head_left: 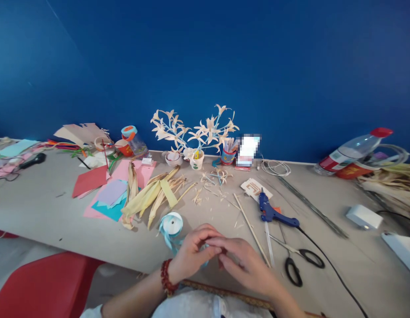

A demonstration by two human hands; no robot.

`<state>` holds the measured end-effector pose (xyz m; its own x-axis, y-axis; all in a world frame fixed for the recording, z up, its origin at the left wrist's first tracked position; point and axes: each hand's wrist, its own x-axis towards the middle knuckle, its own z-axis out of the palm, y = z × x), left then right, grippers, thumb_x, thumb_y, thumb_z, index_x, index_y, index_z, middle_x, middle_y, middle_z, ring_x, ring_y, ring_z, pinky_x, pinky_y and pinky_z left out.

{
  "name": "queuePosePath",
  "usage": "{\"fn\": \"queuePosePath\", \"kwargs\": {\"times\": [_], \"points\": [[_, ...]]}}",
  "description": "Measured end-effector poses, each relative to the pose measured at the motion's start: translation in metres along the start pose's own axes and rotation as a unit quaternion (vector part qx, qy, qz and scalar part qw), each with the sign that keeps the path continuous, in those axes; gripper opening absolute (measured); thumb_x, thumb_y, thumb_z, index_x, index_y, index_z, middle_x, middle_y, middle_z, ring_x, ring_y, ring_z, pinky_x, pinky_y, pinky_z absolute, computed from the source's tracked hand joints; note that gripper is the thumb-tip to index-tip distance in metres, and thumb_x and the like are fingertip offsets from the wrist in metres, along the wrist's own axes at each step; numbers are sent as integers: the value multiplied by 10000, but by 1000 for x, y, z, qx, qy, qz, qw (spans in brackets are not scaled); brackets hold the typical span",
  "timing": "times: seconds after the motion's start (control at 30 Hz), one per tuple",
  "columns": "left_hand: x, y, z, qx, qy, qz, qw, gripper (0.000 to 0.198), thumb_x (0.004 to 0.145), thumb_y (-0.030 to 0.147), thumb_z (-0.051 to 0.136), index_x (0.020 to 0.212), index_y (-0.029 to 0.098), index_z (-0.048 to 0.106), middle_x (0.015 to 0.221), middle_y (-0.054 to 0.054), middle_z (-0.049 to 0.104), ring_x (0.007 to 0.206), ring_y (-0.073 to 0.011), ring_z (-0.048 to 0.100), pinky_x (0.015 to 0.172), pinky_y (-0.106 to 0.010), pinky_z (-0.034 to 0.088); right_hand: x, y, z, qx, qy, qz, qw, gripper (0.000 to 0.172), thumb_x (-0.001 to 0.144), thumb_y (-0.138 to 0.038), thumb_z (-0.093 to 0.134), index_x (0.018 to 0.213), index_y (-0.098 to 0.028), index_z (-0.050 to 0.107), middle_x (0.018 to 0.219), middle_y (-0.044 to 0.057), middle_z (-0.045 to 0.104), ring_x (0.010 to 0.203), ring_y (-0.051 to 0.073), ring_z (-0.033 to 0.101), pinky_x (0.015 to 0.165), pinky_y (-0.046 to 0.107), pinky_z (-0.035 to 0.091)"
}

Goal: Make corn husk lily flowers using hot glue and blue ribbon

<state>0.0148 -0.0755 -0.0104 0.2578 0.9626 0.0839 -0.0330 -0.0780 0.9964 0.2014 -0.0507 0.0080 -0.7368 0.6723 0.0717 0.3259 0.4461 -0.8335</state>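
My left hand (195,251) and my right hand (242,263) meet at the table's front edge, their fingertips pinched together and touching. Whatever lies between the fingers is hidden. A light blue ribbon (170,242) trails from its white-centred roll (172,224) towards my left hand, and a bit of the same blue shows under the left thumb. Dried corn husks (148,196) lie beyond the roll. To the right of my hands are a thin pale stick (253,229), scissors (299,254) with black handles, a clear glue stick (268,243) and a blue glue gun (274,213).
Husk flowers (209,128) stand in a white cup (196,162) by the wall. Coloured paper (108,194) is at left. At right are a plastic bottle (350,152), wires (312,205) and a white adapter (364,216). The glue gun's cord (327,260) runs to the front edge.
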Motion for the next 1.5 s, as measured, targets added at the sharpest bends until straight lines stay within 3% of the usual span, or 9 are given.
{"fn": "queuePosePath", "kwargs": {"times": [0.27,0.4,0.6,0.73,0.83,0.9,1.0,1.23,1.5], "points": [[8,-24,7,-262,104,-104,954,215,815,393,673,743,198,619,707,-14,569,683,-160,573,727,-334,494,-1,13,8,-67,26,38,997,601,904,-210,490,1488,-220,350,1052,90,725,866,212,680,778,318,524],[6,5,-49,135,77,28,987,300,940,314,459,705,217,618,674,-32,604,728,-193,584,988,-458,425,-3,22,-4,-113,83,29,990,267,946,-233,471,1091,-229,695,1232,110,665,1101,248,628,920,374,499],[23,10,-136,629,19,72,774,450,825,96,468,1212,264,623,1315,-93,618,1302,-306,461,1123,-560,272,-9,32,-8,-102,134,49,985,268,981,-288,442,1012,-225,700,1027,86,736,962,223,688,839,337,544],[36,-3,-160,663,-43,87,742,310,812,91,485,985,253,685,1184,-81,689,1300,-274,489,1172,-551,181,-9,26,-3,-96,92,29,991,285,989,-284,429,1028,-238,707,1015,79,739,962,216,687,837,318,543],[35,9,-184,636,82,81,763,331,781,92,475,1028,225,651,1091,-84,703,1130,-254,608,1087,-448,361,-11,27,-3,-97,88,33,991,282,988,-282,428,1019,-234,705,1005,82,737,943,215,689,827,319,545],[31,23,-204,627,237,28,741,359,858,149,389,1161,182,577,1074,-124,680,1022,-281,636,904,-416,474,-13,31,-3,-96,90,38,991,277,989,-281,428,1019,-229,699,1013,86,735,942,219,688,824,324,544],[25,34,-226,650,302,-123,686,398,956,295,272,1234,157,522,950,-142,678,893,-318,645,733,-400,462,-15,36,-3,-97,83,41,991,267,990,-281,433,1022,-231,693,1030,83,732,963,221,683,840,330,539],[20,10,-229,644,145,-201,724,218,789,424,584,797,209,621,830,-73,682,796,-251,640,658,-296,404,-10,32,0,-97,66,30,993,278,988,-267,434,1051,-251,705,1024,68,738,962,212,684,836,315,535],[21,24,-241,619,139,-160,757,212,866,346,478,756,218,606,772,-33,660,775,-222,621,682,-281,394,-13,39,-3,-100,71,45,991,261,989,-267,436,1034,-238,691,1040,71,731,964,220,677,843,334,527]]}}
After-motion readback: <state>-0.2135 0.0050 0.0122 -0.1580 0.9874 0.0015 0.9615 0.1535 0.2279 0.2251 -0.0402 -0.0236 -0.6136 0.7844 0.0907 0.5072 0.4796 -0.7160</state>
